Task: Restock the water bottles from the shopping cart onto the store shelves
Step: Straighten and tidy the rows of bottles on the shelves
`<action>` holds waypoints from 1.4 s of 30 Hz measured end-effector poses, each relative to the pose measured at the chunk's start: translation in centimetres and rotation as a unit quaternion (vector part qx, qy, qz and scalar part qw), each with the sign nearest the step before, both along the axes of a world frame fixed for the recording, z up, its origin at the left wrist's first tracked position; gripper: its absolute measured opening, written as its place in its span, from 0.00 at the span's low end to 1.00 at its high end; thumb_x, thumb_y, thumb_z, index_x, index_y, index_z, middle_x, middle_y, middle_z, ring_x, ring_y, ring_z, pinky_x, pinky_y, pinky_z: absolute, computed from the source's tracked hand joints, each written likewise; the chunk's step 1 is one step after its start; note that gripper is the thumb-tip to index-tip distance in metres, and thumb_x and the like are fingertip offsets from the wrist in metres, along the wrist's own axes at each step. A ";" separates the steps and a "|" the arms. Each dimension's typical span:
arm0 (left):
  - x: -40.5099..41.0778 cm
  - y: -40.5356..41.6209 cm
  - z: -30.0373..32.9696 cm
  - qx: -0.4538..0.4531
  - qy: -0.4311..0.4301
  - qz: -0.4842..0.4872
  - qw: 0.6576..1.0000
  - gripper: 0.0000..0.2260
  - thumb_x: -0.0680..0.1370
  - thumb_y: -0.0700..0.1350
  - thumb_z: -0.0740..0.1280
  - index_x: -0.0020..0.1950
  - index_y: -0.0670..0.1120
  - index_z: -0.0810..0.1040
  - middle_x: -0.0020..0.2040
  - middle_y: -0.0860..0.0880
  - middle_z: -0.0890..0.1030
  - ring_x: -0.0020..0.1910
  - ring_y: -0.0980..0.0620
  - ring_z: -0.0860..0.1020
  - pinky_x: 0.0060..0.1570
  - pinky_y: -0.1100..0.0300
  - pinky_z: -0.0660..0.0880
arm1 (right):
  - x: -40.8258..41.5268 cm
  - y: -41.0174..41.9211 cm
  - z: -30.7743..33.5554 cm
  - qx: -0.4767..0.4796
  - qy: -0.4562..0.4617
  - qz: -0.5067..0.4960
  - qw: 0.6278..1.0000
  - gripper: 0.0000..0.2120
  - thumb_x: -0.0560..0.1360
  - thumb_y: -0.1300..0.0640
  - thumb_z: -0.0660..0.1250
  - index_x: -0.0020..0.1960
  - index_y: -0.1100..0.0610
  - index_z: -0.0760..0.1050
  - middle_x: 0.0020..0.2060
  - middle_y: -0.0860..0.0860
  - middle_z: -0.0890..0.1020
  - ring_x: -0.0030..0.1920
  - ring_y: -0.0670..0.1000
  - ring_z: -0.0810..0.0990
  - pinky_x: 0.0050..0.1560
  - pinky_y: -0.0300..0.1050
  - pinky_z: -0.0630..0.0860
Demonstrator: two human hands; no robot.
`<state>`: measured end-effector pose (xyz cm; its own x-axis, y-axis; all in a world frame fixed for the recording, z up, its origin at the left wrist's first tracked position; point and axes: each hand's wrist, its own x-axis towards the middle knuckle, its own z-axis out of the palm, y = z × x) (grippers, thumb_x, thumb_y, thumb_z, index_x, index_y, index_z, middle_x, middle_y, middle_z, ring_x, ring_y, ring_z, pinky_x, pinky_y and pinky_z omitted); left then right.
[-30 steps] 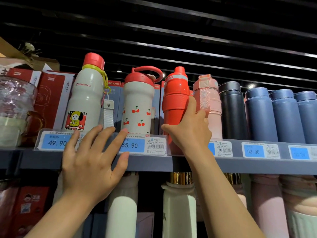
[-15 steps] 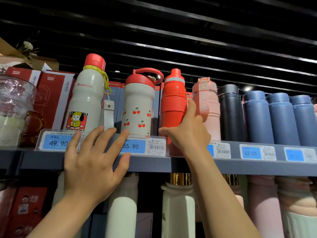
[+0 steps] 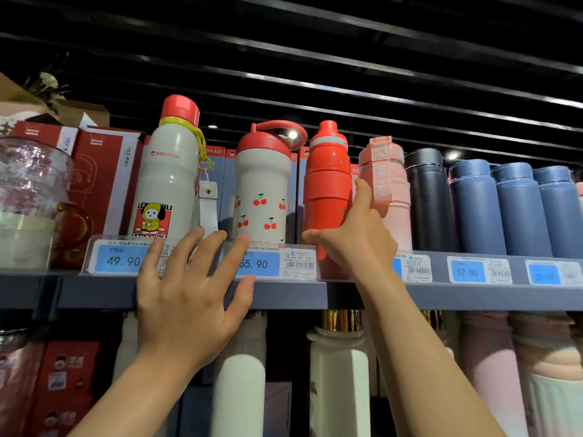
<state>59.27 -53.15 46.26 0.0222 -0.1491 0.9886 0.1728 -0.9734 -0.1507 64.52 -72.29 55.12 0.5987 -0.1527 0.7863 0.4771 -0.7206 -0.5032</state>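
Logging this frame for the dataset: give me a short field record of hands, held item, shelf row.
right hand: grips the red bottle, upright on the top shelf
left hand: open, fingers spread at the shelf edge, over the price tags
left of red bottle: cherry bottle
right of red bottle: pink bottle
cart: not in view

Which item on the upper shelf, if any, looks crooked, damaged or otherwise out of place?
Nothing stands out. The bottles stand upright in a row on the upper shelf. The right hand grips the red bottle low down, between the cherry bottle and the pink bottle.
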 end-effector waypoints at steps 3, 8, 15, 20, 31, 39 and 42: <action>-0.1 0.1 0.0 0.000 0.004 -0.004 1.000 0.22 0.80 0.56 0.52 0.65 0.48 0.77 0.59 0.43 0.80 0.61 0.40 0.76 0.63 0.37 0.64 | -0.1 0.1 0.2 -0.005 0.022 -0.013 1.000 0.56 0.63 0.37 0.75 0.76 0.45 0.41 0.63 0.57 0.69 0.59 0.62 0.74 0.54 0.54 0.71; 0.0 0.1 0.0 0.001 0.006 -0.008 1.000 0.22 0.80 0.56 0.52 0.66 0.48 0.77 0.59 0.43 0.80 0.61 0.40 0.76 0.63 0.37 0.64 | -0.3 -0.3 0.0 -0.037 0.013 0.010 0.999 0.51 0.68 0.40 0.71 0.76 0.46 0.38 0.60 0.56 0.75 0.56 0.60 0.77 0.55 0.55 0.74; 0.1 0.2 0.0 0.001 0.005 -0.001 1.000 0.22 0.80 0.56 0.52 0.66 0.48 0.76 0.60 0.43 0.79 0.61 0.39 0.76 0.62 0.37 0.65 | -0.3 -0.3 0.2 -0.025 0.011 0.020 0.999 0.48 0.68 0.46 0.71 0.75 0.45 0.41 0.55 0.53 0.78 0.49 0.57 0.77 0.47 0.49 0.70; 0.0 0.0 0.1 -0.002 0.011 -0.002 1.000 0.22 0.80 0.56 0.52 0.66 0.48 0.77 0.60 0.43 0.80 0.61 0.39 0.76 0.62 0.37 0.65 | 0.2 0.3 0.4 -0.013 0.030 -0.007 0.999 0.51 0.65 0.41 0.75 0.75 0.47 0.43 0.61 0.57 0.71 0.57 0.61 0.75 0.52 0.53 0.71; -0.3 0.1 0.1 -0.006 0.030 -0.002 1.000 0.23 0.81 0.57 0.50 0.66 0.48 0.76 0.59 0.43 0.80 0.61 0.40 0.76 0.63 0.36 0.64 | 0.1 1.6 0.9 -0.008 0.054 -0.049 0.997 0.47 0.66 0.43 0.75 0.74 0.50 0.49 0.62 0.57 0.67 0.60 0.62 0.72 0.52 0.55 0.71; -0.1 0.1 0.0 0.000 0.010 -0.008 1.000 0.22 0.81 0.56 0.52 0.66 0.48 0.77 0.59 0.42 0.80 0.60 0.39 0.76 0.63 0.36 0.64 | -0.3 1.2 0.6 0.000 0.032 -0.019 0.999 0.41 0.69 0.49 0.72 0.73 0.51 0.50 0.56 0.54 0.76 0.47 0.56 0.74 0.45 0.50 0.69; -0.2 0.1 0.0 0.001 0.011 -0.011 1.000 0.22 0.80 0.57 0.52 0.66 0.48 0.77 0.59 0.42 0.80 0.60 0.39 0.76 0.62 0.36 0.65 | -0.2 1.4 0.5 0.006 0.031 -0.031 0.999 0.43 0.67 0.47 0.75 0.72 0.51 0.52 0.56 0.55 0.76 0.52 0.59 0.76 0.45 0.49 0.68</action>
<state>59.07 -53.08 46.23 0.0402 -0.1521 0.9875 0.1490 -0.9764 -0.1565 64.33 -70.93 55.65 0.6360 -0.2002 0.7453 0.3990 -0.7413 -0.5397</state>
